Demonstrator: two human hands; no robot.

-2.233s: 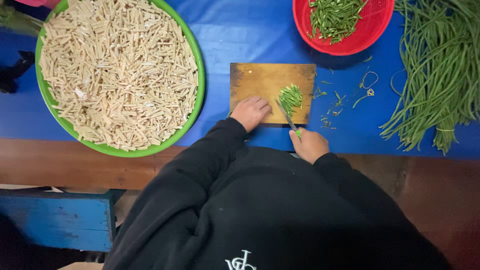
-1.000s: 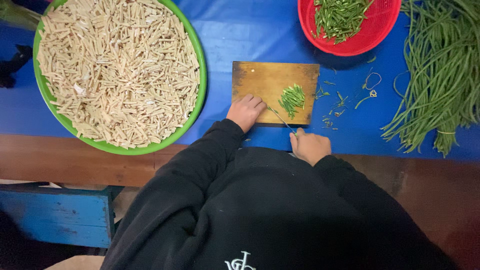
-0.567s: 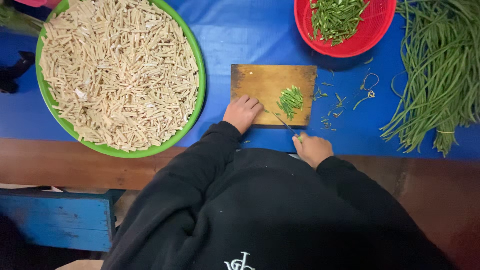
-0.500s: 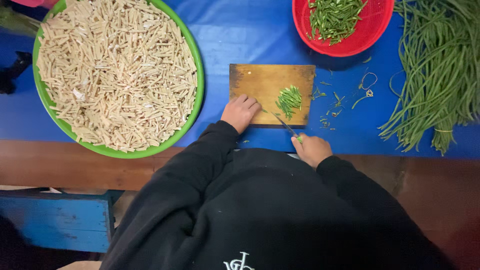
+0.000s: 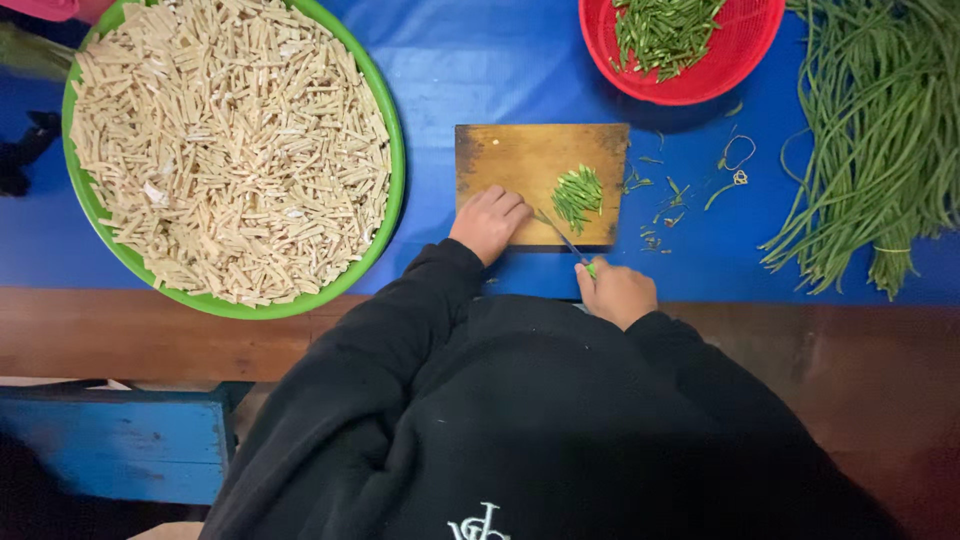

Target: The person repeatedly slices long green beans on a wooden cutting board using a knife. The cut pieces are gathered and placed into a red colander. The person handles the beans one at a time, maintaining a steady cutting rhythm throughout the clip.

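Observation:
A wooden cutting board (image 5: 520, 155) lies on the blue table cover, with a small heap of cut green bean pieces (image 5: 578, 195) on its right half. My left hand (image 5: 487, 222) rests on the board's near left corner, fingers curled, holding nothing. My right hand (image 5: 615, 292) sits just off the board's near right corner, closed around the green handle of a knife (image 5: 562, 236). The blade points up and left, its tip beside the cut pieces.
A big green basin (image 5: 385, 130) of pale cut sticks fills the left. A red basket (image 5: 690, 88) of cut green pieces stands at top right. Long whole green beans (image 5: 870, 150) lie at the right. Scraps (image 5: 735, 165) dot the cover. A blue bench (image 5: 120, 440) is lower left.
My left hand slid off the bean pile to the board's left corner. The knife drew back from the pieces, and my right hand moved slightly toward me.

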